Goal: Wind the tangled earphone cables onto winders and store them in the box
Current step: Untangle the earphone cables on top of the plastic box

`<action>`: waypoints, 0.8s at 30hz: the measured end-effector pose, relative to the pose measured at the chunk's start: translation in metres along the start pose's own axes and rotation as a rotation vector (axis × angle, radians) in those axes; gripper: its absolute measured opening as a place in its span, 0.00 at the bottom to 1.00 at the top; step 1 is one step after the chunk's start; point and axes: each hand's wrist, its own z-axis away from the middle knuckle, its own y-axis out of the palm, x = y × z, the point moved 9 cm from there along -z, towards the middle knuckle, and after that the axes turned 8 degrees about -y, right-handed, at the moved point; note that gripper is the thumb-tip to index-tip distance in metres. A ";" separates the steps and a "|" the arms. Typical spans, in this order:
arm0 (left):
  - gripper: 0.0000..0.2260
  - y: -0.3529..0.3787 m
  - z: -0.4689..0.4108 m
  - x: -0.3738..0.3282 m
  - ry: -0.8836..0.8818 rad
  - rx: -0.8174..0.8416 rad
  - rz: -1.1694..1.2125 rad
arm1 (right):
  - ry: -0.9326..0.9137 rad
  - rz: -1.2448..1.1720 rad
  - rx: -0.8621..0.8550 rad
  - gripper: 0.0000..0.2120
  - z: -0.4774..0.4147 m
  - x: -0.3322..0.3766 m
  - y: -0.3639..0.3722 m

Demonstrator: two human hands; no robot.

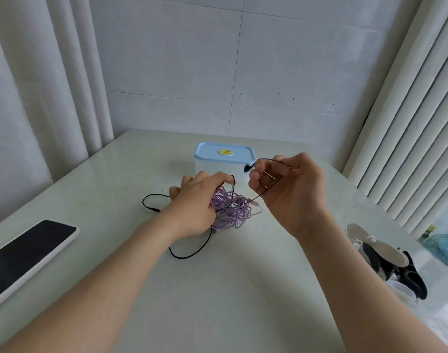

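Observation:
A tangle of purple earphone cable lies on the table's middle, mixed with a thin black earphone cable that loops out to the left and front. My left hand grips the purple tangle from the left, fingers curled into it. Raised to the right, my right hand pinches the black cable near its earbud, and the cable runs taut from there down into the tangle. Behind the hands stands a translucent box with its light blue lid on. No winder is visible.
A phone with a dark screen lies at the table's left edge. The black cable's plug rests left of my left hand. Off the table's right edge, shoes lie on the floor. White curtains hang on both sides.

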 end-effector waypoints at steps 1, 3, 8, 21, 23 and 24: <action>0.34 0.000 -0.002 0.003 -0.011 -0.007 0.015 | -0.024 -0.013 -0.004 0.14 0.000 0.003 -0.001; 0.32 0.000 -0.007 0.013 -0.036 -0.025 0.078 | -0.102 0.071 -0.070 0.12 -0.002 0.010 -0.009; 0.14 -0.022 -0.015 0.027 -0.068 -0.234 0.338 | -0.266 0.676 -0.335 0.05 0.001 0.027 -0.034; 0.12 -0.044 -0.010 0.039 -0.248 -0.300 0.595 | -0.407 1.400 -0.355 0.25 0.009 0.030 -0.025; 0.12 -0.052 -0.007 0.035 -0.228 -0.281 0.583 | -0.449 1.359 -0.371 0.24 0.011 0.031 -0.022; 0.11 -0.054 -0.005 0.032 -0.208 -0.259 0.563 | -0.480 1.341 -0.389 0.24 0.012 0.034 -0.021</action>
